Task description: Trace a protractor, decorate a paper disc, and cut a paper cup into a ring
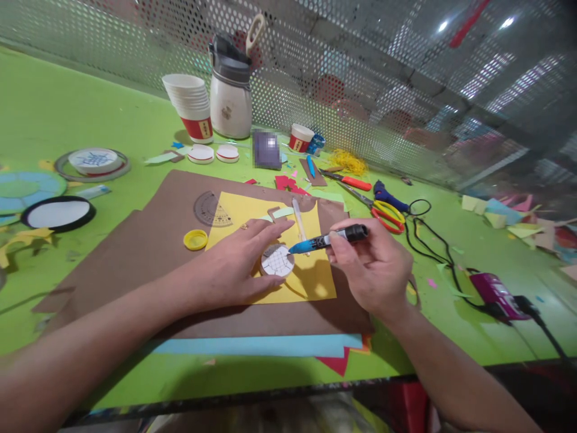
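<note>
My left hand rests on a yellow sheet, its thumb and fingers curved around the edge of a small white disc. Dark crossing lines form a grid on the disc's top. Between the fingers of my right hand is a marker pen with a blue front and a black rear end. Its tip points down left and meets the disc's right edge, though contact is too small to make out. Just behind lies a white pen, and a yellow cap sits left of my left hand.
Brown card lies under the yellow sheet, with a protractor on it. Scissors, a glue gun and its cable are at right. Stacked paper cups and a flask stand behind, before a perforated screen.
</note>
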### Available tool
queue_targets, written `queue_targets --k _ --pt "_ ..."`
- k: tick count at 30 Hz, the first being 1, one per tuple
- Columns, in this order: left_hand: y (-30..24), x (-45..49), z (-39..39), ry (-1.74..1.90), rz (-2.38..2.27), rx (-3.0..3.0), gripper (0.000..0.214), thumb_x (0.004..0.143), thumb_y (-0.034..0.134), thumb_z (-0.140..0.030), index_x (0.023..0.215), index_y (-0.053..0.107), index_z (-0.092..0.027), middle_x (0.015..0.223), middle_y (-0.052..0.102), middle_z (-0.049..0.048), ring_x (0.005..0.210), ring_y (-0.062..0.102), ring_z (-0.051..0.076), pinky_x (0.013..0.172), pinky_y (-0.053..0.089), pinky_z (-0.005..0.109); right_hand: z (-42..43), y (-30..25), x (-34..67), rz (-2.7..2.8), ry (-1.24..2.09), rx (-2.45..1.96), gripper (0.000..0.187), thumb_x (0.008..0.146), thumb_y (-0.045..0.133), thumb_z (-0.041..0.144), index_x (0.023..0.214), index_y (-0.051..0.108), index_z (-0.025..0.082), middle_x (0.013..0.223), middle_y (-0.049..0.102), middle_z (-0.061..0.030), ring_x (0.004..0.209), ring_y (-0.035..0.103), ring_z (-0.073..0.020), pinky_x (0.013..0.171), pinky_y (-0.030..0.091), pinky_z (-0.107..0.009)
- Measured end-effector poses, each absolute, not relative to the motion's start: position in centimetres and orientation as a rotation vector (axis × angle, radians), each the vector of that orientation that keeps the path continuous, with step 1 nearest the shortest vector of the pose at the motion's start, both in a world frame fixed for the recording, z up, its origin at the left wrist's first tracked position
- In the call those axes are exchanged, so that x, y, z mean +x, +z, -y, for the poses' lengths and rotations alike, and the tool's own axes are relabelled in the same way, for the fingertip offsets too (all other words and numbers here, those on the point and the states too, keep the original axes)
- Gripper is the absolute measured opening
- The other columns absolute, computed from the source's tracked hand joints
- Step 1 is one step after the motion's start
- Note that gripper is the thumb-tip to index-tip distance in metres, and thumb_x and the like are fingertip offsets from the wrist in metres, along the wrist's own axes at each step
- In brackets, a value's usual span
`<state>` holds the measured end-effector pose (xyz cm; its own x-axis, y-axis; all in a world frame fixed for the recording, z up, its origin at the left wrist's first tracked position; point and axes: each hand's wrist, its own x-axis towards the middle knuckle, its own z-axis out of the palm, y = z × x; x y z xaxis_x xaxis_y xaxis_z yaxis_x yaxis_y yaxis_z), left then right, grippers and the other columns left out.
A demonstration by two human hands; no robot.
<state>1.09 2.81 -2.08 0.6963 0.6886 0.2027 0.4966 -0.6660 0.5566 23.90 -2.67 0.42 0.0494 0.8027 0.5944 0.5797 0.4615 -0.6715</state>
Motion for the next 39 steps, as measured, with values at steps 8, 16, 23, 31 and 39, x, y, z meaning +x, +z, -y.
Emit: queue_targets --k 8,16,23,31,39 --pt "-1.7 1.4 -2.7 0.500 -0.941 2.375 0.082 0.084 0.066 -0.033 0.155 0.028 -0.020 0.134 0.059 0.0164 0.125 0.054 0.035 0.104 0.045 0.049 2.6 0.3 23.6 1.689 0.277 -1.229 0.011 0.089 0.071 0.027 0.098 0.066 0.022 0.078 0.069 0.0014 0.062 0.069 -0.0135 0.058 0.058 -0.024" --pt "-1.8 1.5 -2.6 0.515 -0.981 2.376 0.083 0.084 0.068 -0.034 0.155 0.029 -0.020 0.132 0.060 0.0153 0.120 0.058 0.033 0.102 0.046 0.046 2.8 0.2 23.5 1.650 0.220 -1.222 0.012 0.091 0.069 0.031 0.100 0.066 0.024 0.078 0.068 0.0020 0.059 0.068 -0.0130 0.056 0.057 -0.024" --pt "-2.0 1.6 -2.8 0.514 -0.982 2.342 0.085 0.082 0.070 -0.035 0.155 0.029 -0.024 0.130 0.061 0.0134 0.122 0.057 0.034 0.102 0.047 0.047 2.8 0.5 23.4 1.724 0.158 -1.211 0.011 0.090 0.070 0.027 0.099 0.066 0.023 0.076 0.069 0.0027 0.060 0.067 -0.0130 0.058 0.056 -0.025" --pt "-1.5 0.5 -2.3 0.503 -0.892 2.378 0.078 0.086 0.062 -0.031 0.155 0.026 -0.026 0.144 0.052 0.0121 0.128 0.054 0.032 0.108 0.043 0.046 2.2 2.7 24.5 1.401 0.348 -0.987 0.007 0.093 0.066 0.025 0.097 0.070 0.021 0.068 0.065 0.0034 0.053 0.062 -0.0118 0.050 0.055 -0.025" --pt "-2.0 0.3 -2.6 0.517 -0.988 2.335 0.078 0.087 0.060 -0.029 0.156 0.025 -0.032 0.142 0.056 0.0099 0.128 0.055 0.031 0.105 0.046 0.044 -5.9 7.7 30.7 1.216 0.309 -1.125 0.021 0.089 0.071 0.037 0.080 0.065 0.018 0.059 0.060 0.0050 0.046 0.054 -0.0080 0.044 0.045 -0.020"
